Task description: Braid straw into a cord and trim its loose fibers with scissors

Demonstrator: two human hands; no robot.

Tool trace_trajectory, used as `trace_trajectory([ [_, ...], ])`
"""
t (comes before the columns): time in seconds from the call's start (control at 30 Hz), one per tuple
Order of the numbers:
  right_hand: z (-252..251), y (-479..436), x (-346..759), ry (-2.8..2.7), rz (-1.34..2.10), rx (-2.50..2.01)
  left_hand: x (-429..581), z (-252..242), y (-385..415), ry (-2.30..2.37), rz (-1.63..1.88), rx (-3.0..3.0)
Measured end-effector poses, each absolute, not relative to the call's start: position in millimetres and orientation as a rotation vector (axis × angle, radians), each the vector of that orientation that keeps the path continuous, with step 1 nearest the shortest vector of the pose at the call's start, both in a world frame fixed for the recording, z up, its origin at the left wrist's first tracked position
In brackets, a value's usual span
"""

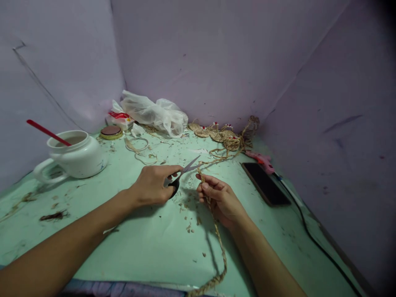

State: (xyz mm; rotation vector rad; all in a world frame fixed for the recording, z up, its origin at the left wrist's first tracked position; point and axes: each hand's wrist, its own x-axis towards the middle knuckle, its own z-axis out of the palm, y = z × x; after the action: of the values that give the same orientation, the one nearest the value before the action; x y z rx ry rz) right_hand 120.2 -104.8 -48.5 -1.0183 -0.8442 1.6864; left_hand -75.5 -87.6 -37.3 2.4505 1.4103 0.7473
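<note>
My left hand (154, 183) grips a pair of scissors (177, 181) by the black handles, with the blades parted and pointing right. Pinched between thumb and fingers of my right hand (218, 196) is a braided rope (216, 227) of tan fibre. Its end stands up just past my fingertips, close to the scissor tips. From my hand the braid hangs down and curves off the near table edge. Small tan scraps (188, 214) lie on the table below the scissors.
A white mug (82, 154) with a red stick (46, 131) stands left. Plastic bag (154, 111), round tin (111, 132) and coiled braided pieces (227, 138) line the back wall. A phone (264, 183), pink glue gun (262, 161) and black cord (312, 235) lie right.
</note>
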Motion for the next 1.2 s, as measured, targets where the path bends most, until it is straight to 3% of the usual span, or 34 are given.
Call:
trace_trajectory([
  [0.27, -49.1, -103.2, 119.0, -0.833, 1.501, -1.154, -73.5, -38.6, -90.0, 1.481, 0.490, 2.664],
  [0.73, -41.2, -101.5, 125.7, -0.435, 1.987, -0.940, -71.9, -40.1, -91.1, 1.508, 0.398, 2.751],
  [1.2, -49.8, -103.1, 115.5, -0.743, 1.476, -1.126, -73.1, -39.2, -90.0, 1.489, 0.245, 2.911],
])
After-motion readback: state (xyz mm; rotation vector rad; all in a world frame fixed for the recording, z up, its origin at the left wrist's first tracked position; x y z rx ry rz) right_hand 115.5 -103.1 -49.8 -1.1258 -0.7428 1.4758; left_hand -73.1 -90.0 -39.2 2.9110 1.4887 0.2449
